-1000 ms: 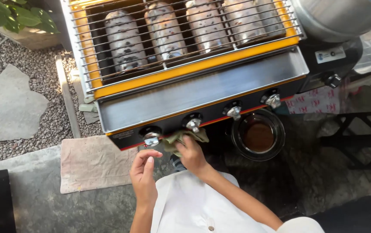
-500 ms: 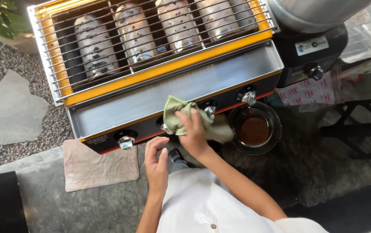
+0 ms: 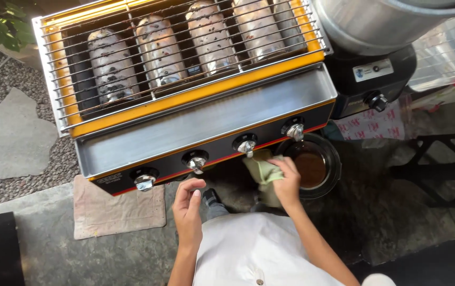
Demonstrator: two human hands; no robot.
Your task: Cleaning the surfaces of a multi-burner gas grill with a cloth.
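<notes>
A yellow-rimmed gas grill [image 3: 195,95] with a wire rack stands in front of me. A steel drip tray [image 3: 206,124] runs along its front, above a black panel with several silver knobs [image 3: 245,145]. My right hand [image 3: 287,182] is shut on a green cloth [image 3: 263,172], held just below the third knob. My left hand [image 3: 188,206] hangs empty with loosely curled fingers, under the second knob [image 3: 195,161], touching nothing.
A round dark bowl [image 3: 312,167] of brown liquid sits below the grill's right end. A pinkish rag [image 3: 119,209] lies on the stone floor at left. A large steel pot [image 3: 386,24] on a black burner stands at right, beside a black metal frame [image 3: 439,169].
My right hand has carried the green cloth down off the tray's front edge to just below the third knob. My left hand stays under the panel.
</notes>
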